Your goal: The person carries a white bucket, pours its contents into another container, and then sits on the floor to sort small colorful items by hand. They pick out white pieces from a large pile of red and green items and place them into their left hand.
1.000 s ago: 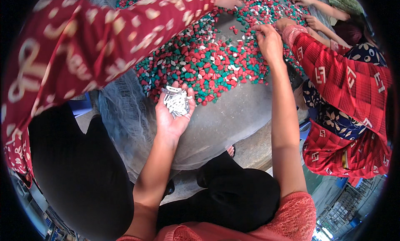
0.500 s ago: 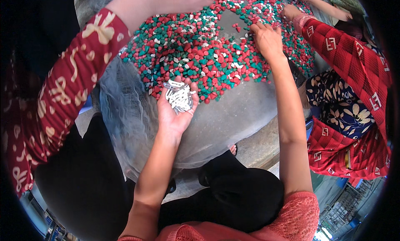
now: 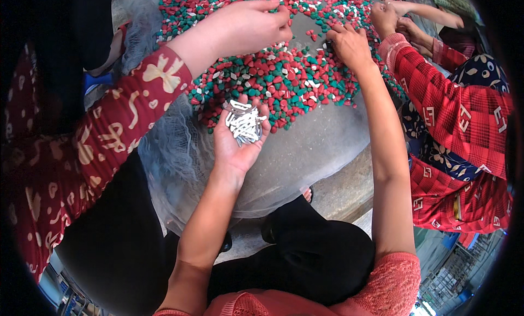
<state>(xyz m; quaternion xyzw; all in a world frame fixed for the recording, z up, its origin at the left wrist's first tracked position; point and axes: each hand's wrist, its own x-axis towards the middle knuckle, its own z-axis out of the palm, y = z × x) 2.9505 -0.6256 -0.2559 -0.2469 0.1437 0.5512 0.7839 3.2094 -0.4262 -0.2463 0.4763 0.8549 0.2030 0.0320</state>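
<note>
My left hand (image 3: 236,150) is palm up over the near edge of the pile, fingers cupped under a heap of small silvery-white clips (image 3: 244,123), slim and loop-shaped. My right hand (image 3: 352,47) reaches across the pile palm down, its fingers apart and bent, with the fingertips among the pieces. The pile (image 3: 284,78) is of small red, green and white pieces, many of them cone-like or rounded. It is spread on a grey surface (image 3: 305,136). Whether a piece is under my right fingertips I cannot tell.
From the left, a co-worker's hand (image 3: 243,29) in a dark red patterned sleeve (image 3: 117,122) hangs over the pile. Another person's hands (image 3: 385,20), with red checked sleeves (image 3: 436,92), work at the right. Pale netting (image 3: 169,146) drapes the surface's left side.
My left hand has shifted slightly right with the clips. The left co-worker's arm has moved down and right, over the pile. At the right, the co-worker's hands have come together. My right hand barely differs.
</note>
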